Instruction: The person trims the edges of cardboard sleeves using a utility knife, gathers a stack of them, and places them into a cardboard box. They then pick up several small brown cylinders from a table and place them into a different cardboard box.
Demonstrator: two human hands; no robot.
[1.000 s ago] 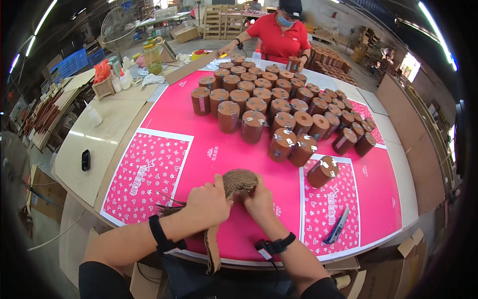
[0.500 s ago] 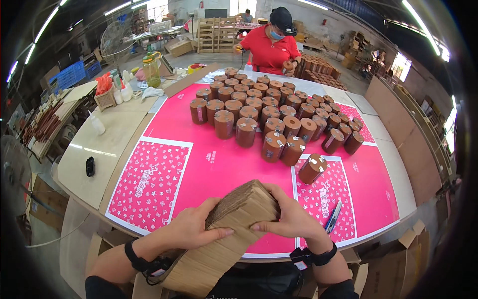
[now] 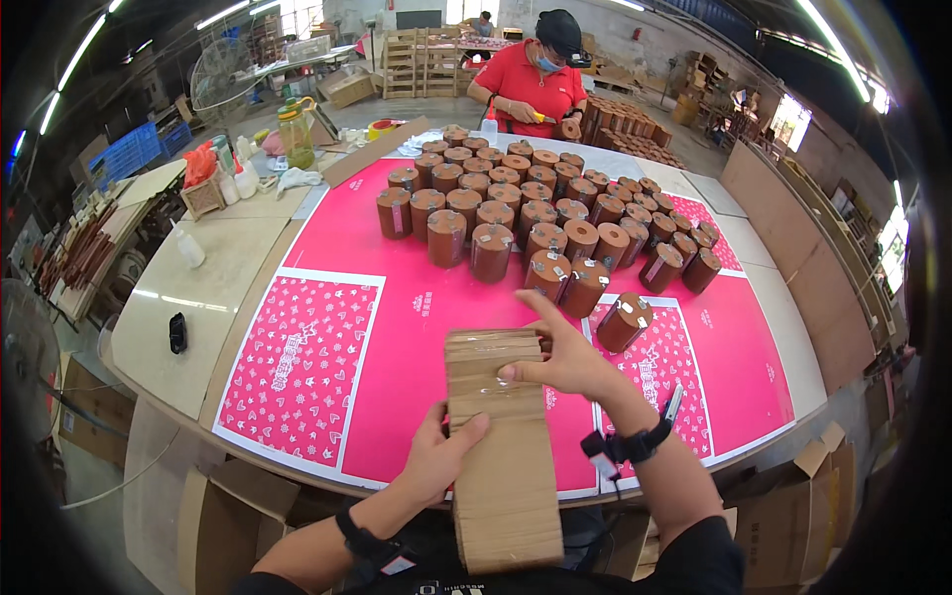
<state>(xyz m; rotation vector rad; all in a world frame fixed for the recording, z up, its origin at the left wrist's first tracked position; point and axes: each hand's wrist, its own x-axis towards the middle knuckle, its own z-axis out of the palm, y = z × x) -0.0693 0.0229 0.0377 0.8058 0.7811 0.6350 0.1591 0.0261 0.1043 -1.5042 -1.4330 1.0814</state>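
A long, thick bundle of thin brown sheets [image 3: 508, 486] is held between my hands, its near end close to my body and its far end over the table. Clear shiny strips show on its upper side. My left hand [image 3: 436, 458] grips the left edge, thumb on top. My right hand [image 3: 567, 359] holds the far right corner, thumb on top and forefinger stretched outward; its other fingers are partly hidden. Beyond stand many brown cylinders [image 3: 491, 254] with small patches on their tops. One single cylinder [image 3: 625, 322] stands nearer, right of my right hand.
A pink printed sheet [image 3: 397, 347] covers the table. Beside my right wrist lies a utility knife [image 3: 672, 405]. At left are a white squeeze bottle [image 3: 188, 246] and a black object [image 3: 178, 333]. Across the table, a person in red [image 3: 535, 89] works on a cylinder. Open cartons [image 3: 238, 506] stand below the edge.
The bundle has turned from slanting to nearly straight away from me. My left hand has slid down its edge; the right forefinger has lifted outward. The person opposite has brought both hands together.
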